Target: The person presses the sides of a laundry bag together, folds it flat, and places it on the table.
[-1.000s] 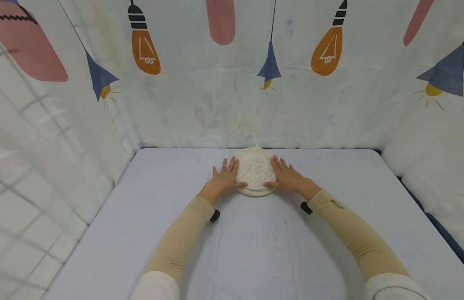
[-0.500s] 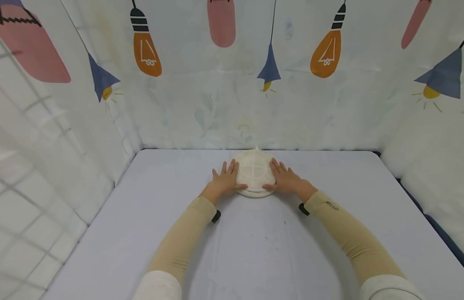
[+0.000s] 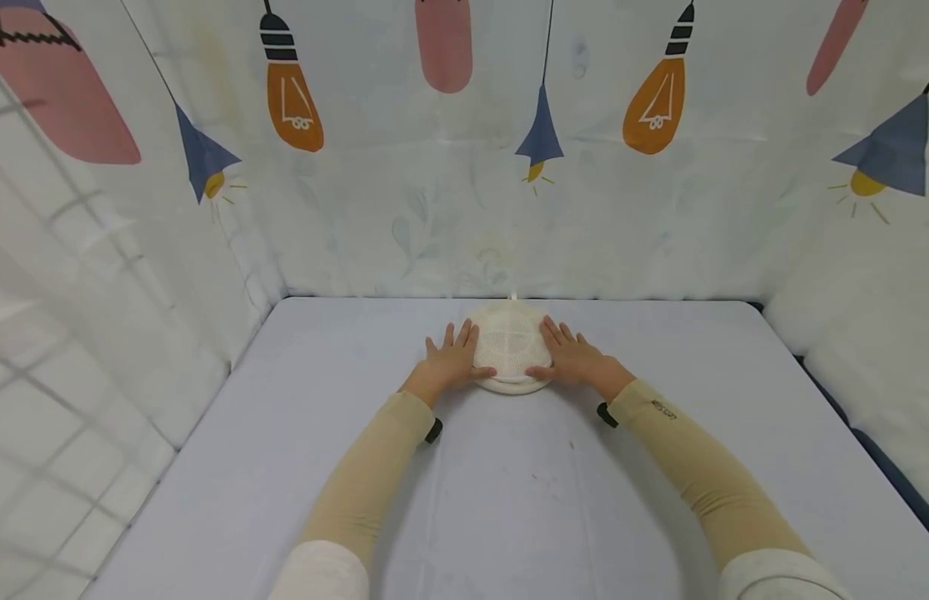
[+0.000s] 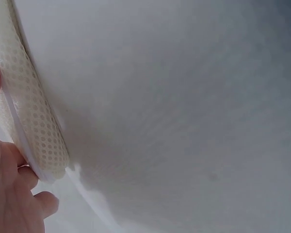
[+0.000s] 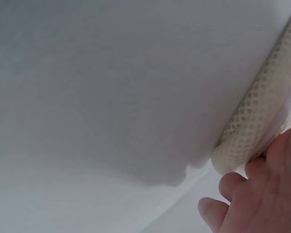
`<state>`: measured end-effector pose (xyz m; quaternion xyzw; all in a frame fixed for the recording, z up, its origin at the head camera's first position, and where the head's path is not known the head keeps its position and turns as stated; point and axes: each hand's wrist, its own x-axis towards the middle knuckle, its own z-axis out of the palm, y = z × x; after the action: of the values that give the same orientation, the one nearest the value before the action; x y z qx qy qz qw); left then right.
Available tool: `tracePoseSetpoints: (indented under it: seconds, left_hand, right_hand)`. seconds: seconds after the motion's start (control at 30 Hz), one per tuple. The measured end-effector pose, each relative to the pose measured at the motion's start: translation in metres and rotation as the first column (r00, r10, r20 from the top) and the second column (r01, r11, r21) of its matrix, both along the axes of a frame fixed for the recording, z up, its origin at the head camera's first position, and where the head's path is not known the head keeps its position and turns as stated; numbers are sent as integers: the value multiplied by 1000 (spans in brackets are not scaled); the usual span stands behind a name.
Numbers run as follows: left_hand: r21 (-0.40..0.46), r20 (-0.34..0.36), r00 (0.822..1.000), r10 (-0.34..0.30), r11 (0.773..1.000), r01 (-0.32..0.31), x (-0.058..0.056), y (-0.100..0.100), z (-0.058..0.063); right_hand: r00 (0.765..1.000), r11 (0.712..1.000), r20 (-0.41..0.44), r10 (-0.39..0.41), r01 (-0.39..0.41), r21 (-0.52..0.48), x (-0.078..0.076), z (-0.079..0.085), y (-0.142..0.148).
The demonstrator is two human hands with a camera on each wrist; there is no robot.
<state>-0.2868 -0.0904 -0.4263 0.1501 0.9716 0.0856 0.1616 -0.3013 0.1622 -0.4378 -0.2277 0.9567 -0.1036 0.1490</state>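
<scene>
A round, cream mesh laundry bag point(image 3: 509, 343) with a domed top and a thick rim lies near the far edge of the table. My left hand point(image 3: 451, 360) rests on its left side, fingers spread and pointing away, the thumb across the front. On the opposite side my right hand point(image 3: 572, 357) touches it the same way, mirrored. In the left wrist view, fingers point(image 4: 26, 177) lie along the mesh edge point(image 4: 39, 121) and its pale binding. Fingertips point(image 5: 231, 184) meet the bag's mesh rim point(image 5: 252, 116) in the right wrist view.
A white-covered table point(image 3: 501, 500) stretches from my arms to the back. Behind it hangs a pale curtain point(image 3: 434, 208) printed with lamps and bulbs, and more fabric encloses both sides. A dark band point(image 3: 869, 442) runs along the right edge.
The mesh bag's domed top sits slightly lower in view than a second ago. Both hands stay at its sides; the right forearm has shifted slightly inward.
</scene>
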Motion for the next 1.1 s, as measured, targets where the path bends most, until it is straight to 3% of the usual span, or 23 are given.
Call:
tracePoseSetpoints:
  seconds: [0.43,0.83,1.1]
  left_hand:
    - [28,-28,999,-16,999,17,-3,-2,2]
    - [21,-77,996,-45,999,47,-6,-4,-8]
    - [0,-88,995,-54,999,54,-6,5,-8]
  right_hand:
    - [1000,999,-15,11,-12,-48,1,11,3]
    - [994,995,-64,85,-88,-54,3,8,3]
    - [998,990,-24,65,-68,-123,2,7,1]
